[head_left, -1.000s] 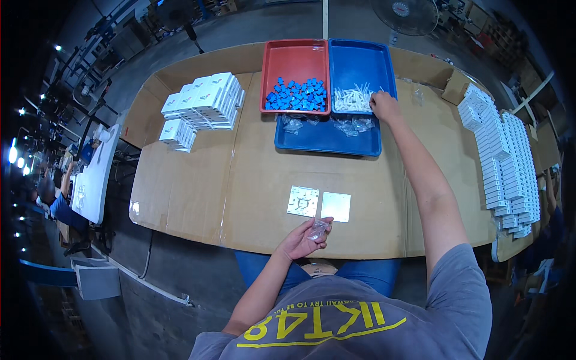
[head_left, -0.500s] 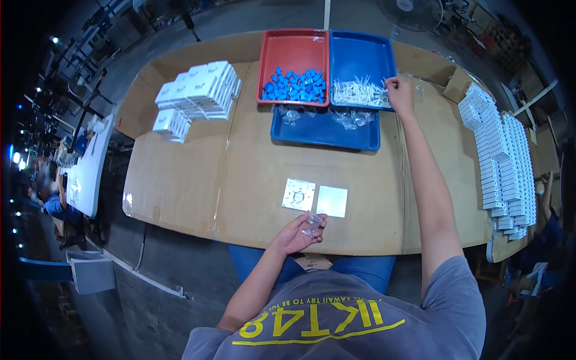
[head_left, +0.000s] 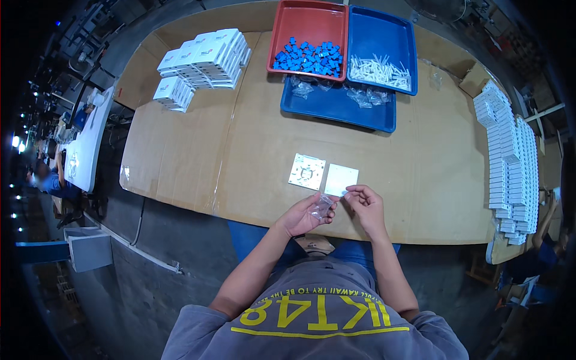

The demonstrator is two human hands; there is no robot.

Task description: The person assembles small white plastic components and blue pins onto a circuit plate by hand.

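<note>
My left hand (head_left: pixel 305 217) is closed around a small clear plastic bag (head_left: pixel 322 207), held low over the table's near edge. Close beside it, my right hand (head_left: pixel 366 207) pinches a small white piece (head_left: pixel 344 193) at the fingertips; its exact shape is too small to tell. Just beyond the hands, two square white plates lie side by side on the cardboard. The left plate (head_left: pixel 307 171) shows a round opening and moulded detail, while the right plate (head_left: pixel 342 177) looks plain and flat.
At the back, a red tray (head_left: pixel 309 27) holds blue parts and a blue tray (head_left: pixel 384 36) holds slim white pieces. Under them, another blue tray (head_left: pixel 336 114) contains clear bags. White box stacks stand at left (head_left: pixel 201 57) and right (head_left: pixel 501 162). People work farther off.
My right hand has come back from the blue tray of white pieces to beside my left hand. The left hand still holds the bag. The view has tilted a little.
</note>
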